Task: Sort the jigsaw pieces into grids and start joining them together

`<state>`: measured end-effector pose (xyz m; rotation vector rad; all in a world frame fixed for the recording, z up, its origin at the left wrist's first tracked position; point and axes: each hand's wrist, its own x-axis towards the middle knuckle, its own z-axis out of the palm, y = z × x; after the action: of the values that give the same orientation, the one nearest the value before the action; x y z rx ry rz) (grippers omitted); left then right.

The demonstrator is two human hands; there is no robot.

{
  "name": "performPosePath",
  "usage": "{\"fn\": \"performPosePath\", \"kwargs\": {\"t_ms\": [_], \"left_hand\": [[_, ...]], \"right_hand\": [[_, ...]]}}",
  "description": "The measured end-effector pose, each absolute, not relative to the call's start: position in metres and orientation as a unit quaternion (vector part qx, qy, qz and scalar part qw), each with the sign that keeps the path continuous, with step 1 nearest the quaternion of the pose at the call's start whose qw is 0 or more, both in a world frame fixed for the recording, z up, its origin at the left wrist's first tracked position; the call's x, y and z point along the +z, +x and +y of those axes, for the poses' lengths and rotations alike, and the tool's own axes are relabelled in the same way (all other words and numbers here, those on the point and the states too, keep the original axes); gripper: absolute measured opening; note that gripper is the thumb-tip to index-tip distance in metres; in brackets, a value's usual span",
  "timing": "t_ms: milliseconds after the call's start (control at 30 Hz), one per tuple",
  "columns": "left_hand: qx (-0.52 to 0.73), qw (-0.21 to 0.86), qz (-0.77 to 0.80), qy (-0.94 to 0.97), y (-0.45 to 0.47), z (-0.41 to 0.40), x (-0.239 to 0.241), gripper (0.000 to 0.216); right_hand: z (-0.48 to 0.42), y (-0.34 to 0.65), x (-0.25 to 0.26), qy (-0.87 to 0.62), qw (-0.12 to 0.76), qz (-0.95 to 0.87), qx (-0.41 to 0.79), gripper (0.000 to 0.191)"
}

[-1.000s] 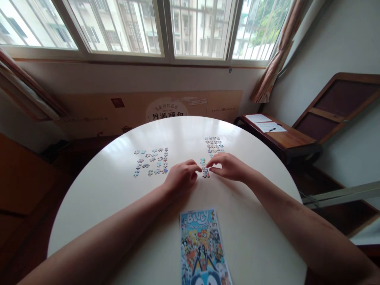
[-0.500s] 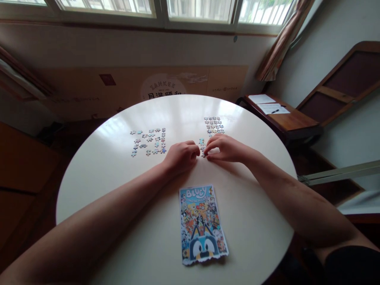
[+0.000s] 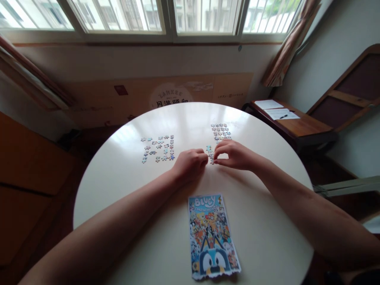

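My left hand (image 3: 191, 163) rests on the white round table with its fingers curled closed. Its fingertips are turned away, so anything in them is hidden. Just right of it lies a small strip of joined jigsaw puzzle pieces (image 3: 209, 150). Thumb and forefinger of my right hand (image 3: 234, 154) are pinched at the lower right edge of this strip, on a puzzle piece (image 3: 212, 161). Behind the right hand is a block of puzzle pieces (image 3: 220, 130) in close rows, partly covered by the fingers. More loose pieces (image 3: 159, 141) lie spread to the left.
A torn-edged picture sheet (image 3: 212, 237) with cartoon dogs lies on the table (image 3: 124, 245) in front of me. A wooden side table (image 3: 311, 122) with papers (image 3: 280, 113) and a pen stands at the right. Beyond the table are a long cardboard panel (image 3: 136, 95) and windows.
My view has tilted up and shifted left, so everything sits lower and further right. Both hands stay at the same strip, with only slight finger movement.
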<state>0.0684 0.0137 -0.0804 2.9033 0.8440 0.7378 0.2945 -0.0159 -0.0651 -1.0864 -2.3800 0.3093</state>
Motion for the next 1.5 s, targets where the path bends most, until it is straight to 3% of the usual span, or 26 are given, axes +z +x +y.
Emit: {"fn": "performPosePath", "kwargs": {"t_ms": [167,367,567,900,1100,1500], "left_hand": [[0.2,-0.058,0.244,0.947,0.067,0.007,-0.077,0.024],[0.169,-0.071,0.235,0.955,0.066,0.002,-0.073,0.016],[0.152,-0.093,0.277,0.944,0.049,0.016,-0.054,0.021],[0.076,-0.109,0.607,0.783,-0.049,0.081,-0.001,0.031],[0.015,-0.035,0.644,0.764,-0.072,0.087,0.005,0.027],[0.009,-0.001,0.708,0.707,-0.083,0.09,0.009,0.028]], "right_hand": [[-0.019,0.288,-0.065,-0.417,0.308,-0.851,0.087,0.026],[-0.021,0.284,-0.064,-0.423,0.379,-0.819,0.08,0.042],[-0.022,0.283,-0.067,-0.427,0.401,-0.805,0.093,0.043],[-0.022,0.285,-0.073,-0.449,0.423,-0.78,0.104,0.044],[-0.022,0.285,-0.074,-0.454,0.415,-0.783,0.097,0.044],[-0.023,0.282,-0.073,-0.451,0.419,-0.783,0.093,0.044]]}}
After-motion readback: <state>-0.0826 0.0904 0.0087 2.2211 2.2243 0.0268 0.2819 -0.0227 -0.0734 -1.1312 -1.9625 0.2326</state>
